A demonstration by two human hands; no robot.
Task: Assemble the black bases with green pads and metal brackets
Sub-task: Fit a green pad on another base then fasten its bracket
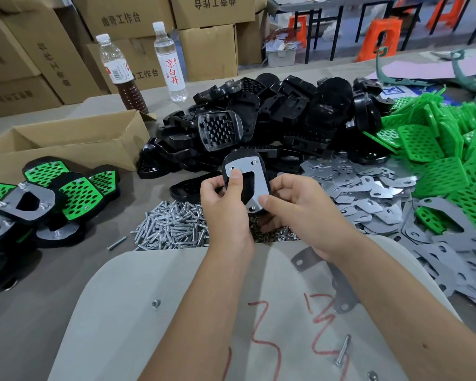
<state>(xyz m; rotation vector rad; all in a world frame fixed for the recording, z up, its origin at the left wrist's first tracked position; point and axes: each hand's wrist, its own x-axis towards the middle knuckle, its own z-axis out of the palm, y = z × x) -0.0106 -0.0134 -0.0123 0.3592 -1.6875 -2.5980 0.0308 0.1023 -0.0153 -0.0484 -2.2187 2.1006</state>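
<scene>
from the head camera we have one black base (246, 180) lifted off the desk (66, 270) at frame centre, a metal bracket (254, 185) laid on its upturned face. our left hand (226, 204) curls round the base's 9 o'clock edge, thumb pressing the bracket's upper corner; our right hand (294, 207) grips the 4 o'clock end, thumb pinning the bracket's lower corner. neither is slack; both are closed on the part.

the risk, as we judge it: the bracket seems held only by our thumbs, so easing one could let it slide and its holes drift off the studs or holes beneath. we cannot tell whether a green pad sits on the hidden side.

the base's long axis runs roughly 11 to 5 o'clock, rounded end toward the pile of black bases (272, 116) at 12. loose screws (173, 229) lie just below, spare brackets (368, 193) at 3, finished assemblies (55, 193) at 9.
</scene>
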